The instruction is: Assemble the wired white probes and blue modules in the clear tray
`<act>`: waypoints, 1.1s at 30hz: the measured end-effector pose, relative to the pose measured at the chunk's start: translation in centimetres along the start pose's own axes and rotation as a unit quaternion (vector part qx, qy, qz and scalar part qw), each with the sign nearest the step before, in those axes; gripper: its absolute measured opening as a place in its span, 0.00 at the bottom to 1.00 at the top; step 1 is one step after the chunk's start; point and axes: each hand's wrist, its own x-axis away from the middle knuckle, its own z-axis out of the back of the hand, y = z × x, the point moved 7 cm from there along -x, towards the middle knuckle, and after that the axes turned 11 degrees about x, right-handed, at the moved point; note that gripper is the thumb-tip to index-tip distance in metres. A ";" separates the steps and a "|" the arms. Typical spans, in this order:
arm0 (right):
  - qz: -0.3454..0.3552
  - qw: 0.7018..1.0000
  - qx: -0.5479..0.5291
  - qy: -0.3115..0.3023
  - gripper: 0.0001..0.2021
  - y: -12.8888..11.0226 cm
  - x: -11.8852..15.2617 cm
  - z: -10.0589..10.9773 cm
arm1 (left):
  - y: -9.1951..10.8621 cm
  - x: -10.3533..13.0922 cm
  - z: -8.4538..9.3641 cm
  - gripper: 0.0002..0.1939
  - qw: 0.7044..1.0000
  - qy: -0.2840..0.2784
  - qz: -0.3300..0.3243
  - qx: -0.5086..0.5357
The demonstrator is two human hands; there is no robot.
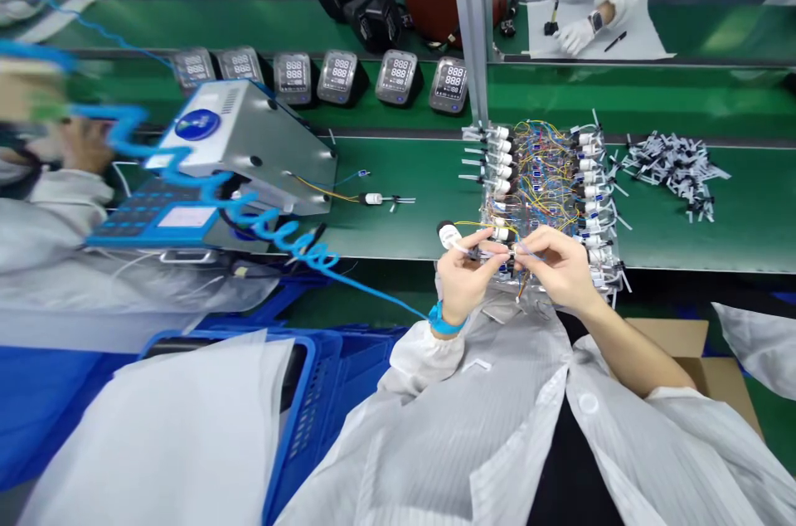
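My left hand (465,277), with a blue band around its wrist, is closed in a pinch on a small white cylinder with a black end (448,236); a yellow wire runs from beside it. Close against it, the fingertips of my right hand (560,265) pinch a thin wire; the tiny part between both hands is mostly covered by fingers. Just beyond my hands lies a clear tray (486,202) of wired assemblies. White cylinders with black ends and pale tubes line both its sides, and yellow, blue and red wires (544,153) tangle between them.
Right of the tray lies a pile of small black-and-white tube pieces (675,169). A grey tester (249,136) stands left, with another wired cylinder (373,199) beside it. Several display units (398,78) line the back. A blue coiled cord (298,248) reaches my wrist. A co-worker's gloved hand (575,36) is opposite.
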 end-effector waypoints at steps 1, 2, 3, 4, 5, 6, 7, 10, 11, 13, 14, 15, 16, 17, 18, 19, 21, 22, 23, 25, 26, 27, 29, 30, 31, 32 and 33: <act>0.005 1.000 0.002 -0.005 0.04 -0.1 -0.1 0.0 | 0.0 0.0 0.0 0.23 1.000 -0.004 -0.006 -0.002; 0.008 1.000 0.004 -0.010 0.04 -0.1 -0.1 0.1 | -0.1 0.0 0.0 0.23 1.000 -0.007 -0.010 -0.005; 0.010 1.000 0.006 -0.013 0.04 -0.1 -0.2 0.1 | -0.1 0.0 0.0 0.22 1.000 -0.010 -0.011 -0.007; 0.011 1.000 0.009 -0.017 0.05 -0.1 -0.2 0.2 | -0.2 0.1 0.0 0.22 1.000 -0.013 -0.012 -0.008; 0.010 1.000 0.012 -0.021 0.05 -0.1 -0.2 0.1 | -0.3 0.1 0.0 0.21 1.000 -0.014 -0.011 -0.008; 0.008 1.000 0.014 -0.026 0.06 0.0 -0.2 0.1 | -0.3 0.1 0.0 0.21 1.000 -0.016 -0.009 -0.005; 0.006 0.999 0.014 -0.029 0.06 0.1 -0.2 0.1 | -0.4 0.1 -0.1 0.20 1.000 -0.016 -0.007 -0.002; -0.003 1.000 -0.004 -0.024 0.05 0.5 0.0 0.0 | -0.6 0.2 -0.2 0.19 1.000 -0.011 -0.001 0.003; -0.005 1.000 -0.008 -0.019 0.05 0.6 0.1 0.0 | -0.7 0.2 -0.3 0.19 1.000 -0.008 0.000 0.003; -0.009 1.000 -0.014 -0.008 0.05 1.0 0.2 -0.2 | -1.0 0.2 -0.4 0.19 1.000 -0.002 0.006 -0.001; -0.012 1.000 -0.018 -0.001 0.05 1.1 0.3 -0.2 | -1.1 0.1 -0.5 0.19 1.000 0.000 0.010 -0.005; -0.016 1.000 -0.024 0.007 0.04 1.2 0.4 -0.2 | -1.1 0.1 -0.5 0.19 1.000 0.001 0.014 -0.009; -0.020 0.999 -0.033 0.015 0.04 1.3 0.4 -0.2 | -1.2 0.0 -0.6 0.19 1.000 -0.001 0.019 -0.012; -0.022 0.999 -0.041 0.018 0.03 1.3 0.4 -0.2 | -1.2 -0.1 -0.6 0.19 1.000 -0.006 0.024 -0.012; -0.022 0.998 -0.048 0.018 0.03 1.2 0.4 -0.2 | -1.1 -0.2 -0.7 0.19 0.999 -0.014 0.030 -0.010; -0.023 0.998 -0.053 0.014 0.02 1.2 0.4 -0.2 | -1.1 -0.4 -0.7 0.20 0.999 -0.025 0.036 -0.006; -0.024 0.998 -0.062 0.004 0.02 1.1 0.5 -0.2 | -0.9 -0.7 -0.8 0.22 0.998 -0.043 0.046 0.008; -0.028 0.997 -0.067 0.003 0.02 1.1 0.5 -0.1 | -0.8 -0.7 -0.8 0.23 0.998 -0.046 0.047 0.016; -0.035 0.997 -0.071 0.005 0.02 1.3 0.6 -0.1 | -0.6 -0.8 -0.8 0.23 0.998 -0.046 0.045 0.022; -0.047 0.996 -0.074 0.011 0.03 1.5 0.9 -0.2 | -0.5 -0.7 -0.8 0.23 0.998 -0.043 0.042 0.028; -0.049 0.996 -0.073 0.012 0.04 1.6 1.1 -0.3 | -0.4 -0.6 -0.8 0.22 0.998 -0.042 0.042 0.029; -0.046 0.996 -0.070 0.013 0.05 1.5 1.2 -0.4 | -0.4 -0.5 -0.9 0.22 0.998 -0.043 0.046 0.027; -0.029 0.998 -0.056 0.016 0.05 0.9 1.1 -0.3 | -0.5 -0.4 -1.1 0.21 0.996 -0.055 0.061 0.022; -0.016 0.999 -0.049 0.012 0.05 0.4 0.9 -0.3 | -0.5 -0.5 -1.2 0.22 0.995 -0.066 0.068 0.024; -0.006 0.999 -0.045 0.003 0.05 -0.3 0.6 -0.2 | -0.4 -0.8 -1.3 0.24 0.993 -0.086 0.076 0.031; -0.001 0.999 -0.044 -0.004 0.04 -0.9 0.1 0.1 | -0.2 -1.2 -1.4 0.27 0.989 -0.112 0.084 0.043; -0.003 0.999 -0.044 -0.006 0.05 -1.5 -0.5 0.5 | 0.0 -1.7 -1.4 0.31 0.984 -0.145 0.091 0.055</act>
